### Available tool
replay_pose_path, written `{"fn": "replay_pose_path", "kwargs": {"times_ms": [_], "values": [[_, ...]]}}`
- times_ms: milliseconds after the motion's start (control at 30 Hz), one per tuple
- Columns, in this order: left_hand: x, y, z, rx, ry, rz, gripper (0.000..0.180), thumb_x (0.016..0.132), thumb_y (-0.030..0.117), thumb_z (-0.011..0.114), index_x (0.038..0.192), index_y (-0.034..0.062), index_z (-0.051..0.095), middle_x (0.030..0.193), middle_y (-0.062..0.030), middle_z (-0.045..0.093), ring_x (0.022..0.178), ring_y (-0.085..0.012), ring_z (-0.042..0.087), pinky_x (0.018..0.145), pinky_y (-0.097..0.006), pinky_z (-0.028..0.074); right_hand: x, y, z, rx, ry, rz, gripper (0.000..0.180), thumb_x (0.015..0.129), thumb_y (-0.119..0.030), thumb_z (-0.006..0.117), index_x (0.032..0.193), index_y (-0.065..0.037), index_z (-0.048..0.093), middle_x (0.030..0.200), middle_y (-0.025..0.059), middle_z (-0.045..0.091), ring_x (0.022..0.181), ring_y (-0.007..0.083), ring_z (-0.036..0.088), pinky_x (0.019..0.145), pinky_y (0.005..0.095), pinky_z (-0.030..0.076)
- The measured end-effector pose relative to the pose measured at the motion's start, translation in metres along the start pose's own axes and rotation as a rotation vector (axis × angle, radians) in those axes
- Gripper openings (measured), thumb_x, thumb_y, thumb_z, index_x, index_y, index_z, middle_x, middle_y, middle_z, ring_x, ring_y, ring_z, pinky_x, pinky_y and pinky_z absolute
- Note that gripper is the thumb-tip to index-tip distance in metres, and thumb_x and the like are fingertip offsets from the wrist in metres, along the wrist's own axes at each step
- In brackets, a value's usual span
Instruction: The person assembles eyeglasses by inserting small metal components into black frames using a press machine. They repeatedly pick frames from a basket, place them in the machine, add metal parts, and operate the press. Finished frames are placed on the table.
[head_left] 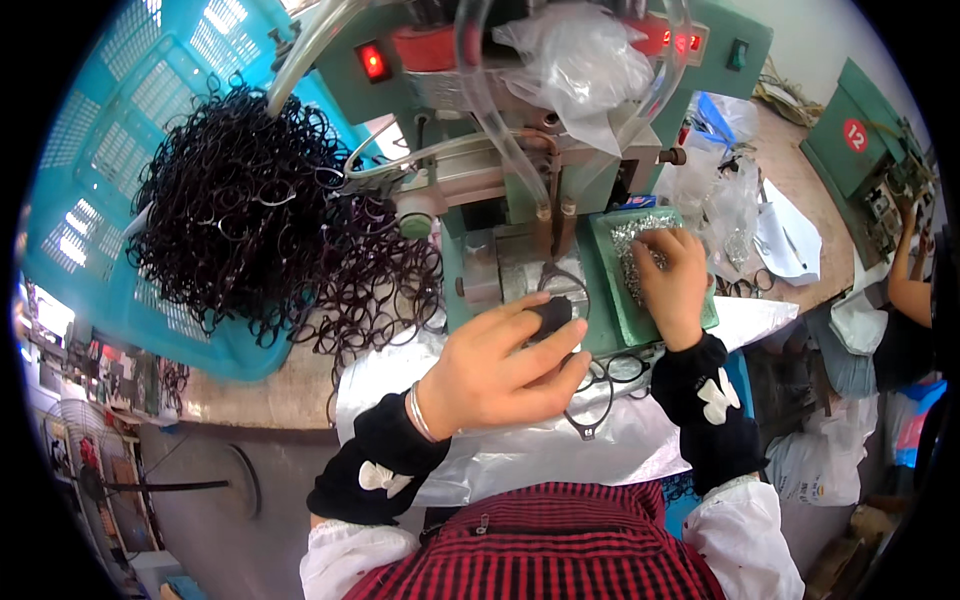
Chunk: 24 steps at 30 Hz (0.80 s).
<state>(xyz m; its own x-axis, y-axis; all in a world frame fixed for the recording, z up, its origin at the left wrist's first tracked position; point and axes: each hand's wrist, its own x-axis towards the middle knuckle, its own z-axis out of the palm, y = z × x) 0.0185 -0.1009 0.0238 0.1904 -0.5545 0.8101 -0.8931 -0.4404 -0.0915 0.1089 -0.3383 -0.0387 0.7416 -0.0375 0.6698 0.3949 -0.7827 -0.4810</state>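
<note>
My left hand (505,370) is closed round a dark eyeglass frame (587,292), one rim of which sticks out under the two copper-coloured rods (555,232) of the green machine. A black patch (550,317) shows among these fingers; I cannot tell whether it is a finger cover or a part. At the green tray (612,265), my right hand (672,280) reaches down with bent, pinched fingers into small silvery metal parts (628,240). What its fingertips hold is hidden. More eyeglass frames (628,368) lie below the machine, beside my left fingers.
A big heap of dark eyeglass frames (240,210) fills a blue basket (75,235) and spills onto the table at left. Clear hoses (500,130) and a plastic bag (580,65) hang on the machine. Bags and paper (785,235) lie right; another person's arm (908,270) shows far right.
</note>
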Motion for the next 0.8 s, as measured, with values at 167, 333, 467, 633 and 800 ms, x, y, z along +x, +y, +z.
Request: {"fn": "replay_pose_path", "kwargs": {"times_ms": [167,333,467,633,800], "values": [[-0.016,0.022,-0.006,-0.02,-0.014,-0.158,0.03,0.076,0.009,0.07,0.106,0.0074,0.066,0.123,-0.0099,0.062,0.086,-0.0235,0.059,0.098,-0.046,0.054,-0.005,0.001,0.024,-0.297,-0.187,-0.182,0.023,0.079,-0.013,0.071,0.1,-0.006,0.068,0.122,0.0214,0.06,0.116,0.0418,0.055,0.094,0.0494,0.048],[-0.071,0.083,-0.056,0.171,-0.055,-0.383,0.031,0.078,0.014,0.074,0.108,0.0134,0.068,0.123,-0.0101,0.066,0.088,-0.0173,0.065,0.1,-0.046,0.053,-0.025,0.022,-0.015,-0.122,-0.229,-0.002,0.012,0.085,-0.007,0.067,0.096,-0.002,0.066,0.11,0.0144,0.067,0.109,0.0342,0.059,0.094,0.0405,0.046],[-0.084,0.081,-0.136,0.775,0.404,-0.906,0.01,0.085,-0.003,0.065,0.094,-0.0032,0.067,0.105,-0.0152,0.069,0.101,-0.0256,0.064,0.091,-0.037,0.049,-0.035,0.045,-0.027,0.126,-0.134,0.14,0.015,0.092,-0.006,0.063,0.105,-0.003,0.07,0.103,0.0142,0.07,0.098,0.0297,0.064,0.09,0.0367,0.048],[-0.07,0.049,-0.185,0.813,0.109,-0.866,0.013,0.088,0.0,0.067,0.1,0.0004,0.071,0.104,-0.0108,0.069,0.098,-0.0191,0.063,0.086,-0.029,0.048,-0.017,0.021,-0.015,0.132,-0.128,-0.007,0.017,0.091,-0.005,0.064,0.106,-0.003,0.072,0.103,0.0144,0.071,0.097,0.0301,0.065,0.088,0.0361,0.049],[-0.115,-0.009,-0.099,0.406,-0.235,-1.437,0.037,0.094,0.042,0.062,0.092,0.0056,0.071,0.078,-0.0178,0.069,0.075,-0.0405,0.067,0.066,-0.047,0.051,-0.011,0.013,-0.008,0.269,-0.137,0.089,0.014,0.09,-0.005,0.065,0.103,-0.001,0.071,0.095,0.0105,0.071,0.088,0.0217,0.065,0.082,0.0312,0.048]]}}
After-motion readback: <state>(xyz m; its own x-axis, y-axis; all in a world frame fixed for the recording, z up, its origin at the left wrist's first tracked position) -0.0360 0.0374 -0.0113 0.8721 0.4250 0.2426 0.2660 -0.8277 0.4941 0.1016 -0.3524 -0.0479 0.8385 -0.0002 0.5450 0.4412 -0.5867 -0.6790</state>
